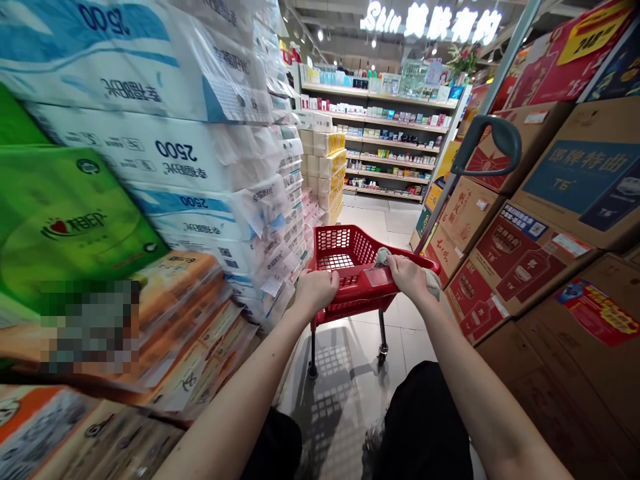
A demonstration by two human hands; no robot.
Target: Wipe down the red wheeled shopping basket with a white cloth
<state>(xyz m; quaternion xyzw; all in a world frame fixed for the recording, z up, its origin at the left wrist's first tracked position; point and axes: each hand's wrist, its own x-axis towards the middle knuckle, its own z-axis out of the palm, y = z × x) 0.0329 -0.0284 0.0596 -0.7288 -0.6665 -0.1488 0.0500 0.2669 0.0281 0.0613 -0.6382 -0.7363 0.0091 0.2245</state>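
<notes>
Left hand [317, 290] and right hand [410, 277] both clenched on the handle of a red plastic shopping cart [345, 243]; tissue bales [200, 160] piled on one side; cardboard cartons [520, 267] on the other.

Pale square floor tiles [395, 340] run forward down a narrow supermarket aisle. A red shopping cart [353, 257] stands on them on thin metal legs with small black casters [383, 353], its lattice shadow falling across the tiles. On the right, brown cardboard cartons [545, 200] are stacked in a high wall along the aisle. On the left, plastic-wrapped bales of tissue [200, 160] pile up, their lowest layers out of sight. At the far end, pale wooden shelves [385, 100] carry rows of small boxes and bottles [385, 160], too small to read
</notes>
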